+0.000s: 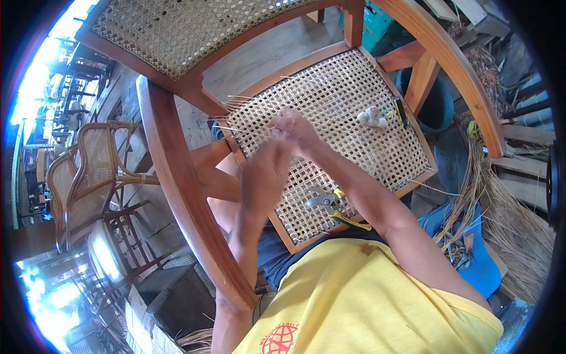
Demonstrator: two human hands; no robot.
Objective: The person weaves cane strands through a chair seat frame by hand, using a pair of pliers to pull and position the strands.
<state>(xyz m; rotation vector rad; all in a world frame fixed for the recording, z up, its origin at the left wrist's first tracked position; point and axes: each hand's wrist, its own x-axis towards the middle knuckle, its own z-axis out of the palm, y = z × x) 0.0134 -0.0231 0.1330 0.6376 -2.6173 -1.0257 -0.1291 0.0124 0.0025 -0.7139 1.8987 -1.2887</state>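
Observation:
A wooden armchair with a woven cane seat [348,82] fills the middle of the view, its cane backrest [194,29] at the top. Over the seat's left part, my right hand [293,131] is closed, and whatever its fingers hold is hidden. Close against it is my left hand [266,168], smeared by motion so its fingers cannot be read. Loose cane strands [240,101] stick out at the seat's left edge. On the seat lie pruning shears [327,202] with yellow handles, a whitish lump [372,117] and a black-and-yellow tool [401,111].
Curved wooden armrests flank the seat, the left one [171,153] beside my left arm. A dark teal bucket [441,109] stands at the right. Below it are a blue plastic piece [486,265] with scraps and a heap of cane strands [513,236]. Rattan chairs [97,156] stand at far left.

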